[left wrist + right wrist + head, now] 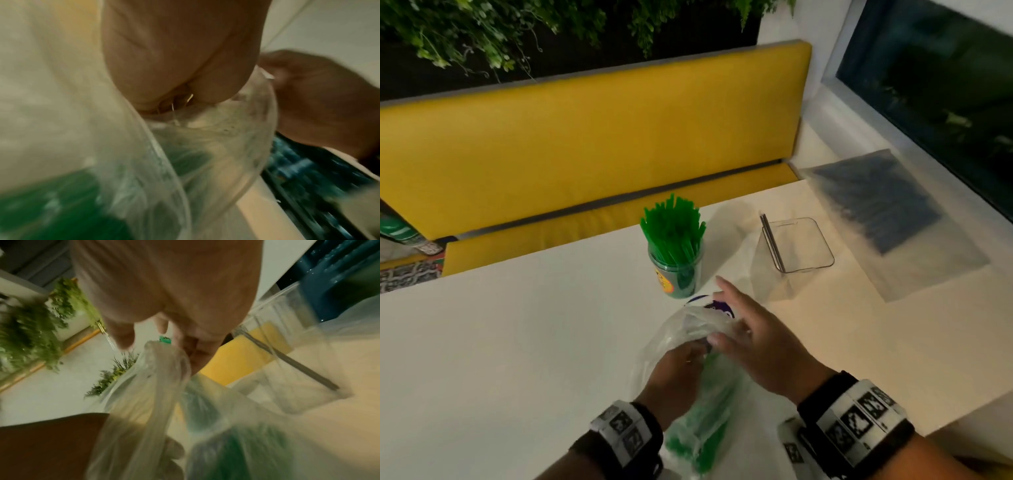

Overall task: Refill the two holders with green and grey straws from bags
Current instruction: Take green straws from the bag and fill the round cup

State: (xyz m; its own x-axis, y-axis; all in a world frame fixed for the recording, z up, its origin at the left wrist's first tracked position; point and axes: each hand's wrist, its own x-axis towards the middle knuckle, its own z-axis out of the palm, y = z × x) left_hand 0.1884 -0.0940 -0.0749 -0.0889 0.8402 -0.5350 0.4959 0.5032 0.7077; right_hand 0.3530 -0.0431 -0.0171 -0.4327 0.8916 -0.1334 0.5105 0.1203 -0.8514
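A white table (500,342) fills the lower frame. On it, at centre, stands a round jar of green straws (675,255); right of it a clear square holder (791,255); at far right lies a bag of grey straws (887,209); bottom centre, a bag of green straws (705,411).

Green straws (674,229) fill a clear round holder (677,274) with a yellow label. The clear square holder (796,253) holds grey straws (772,241). The worktop (500,342) is white, the bench cushions (585,144) mustard yellow, and the wristbands (859,425) carry black-and-white square markers.
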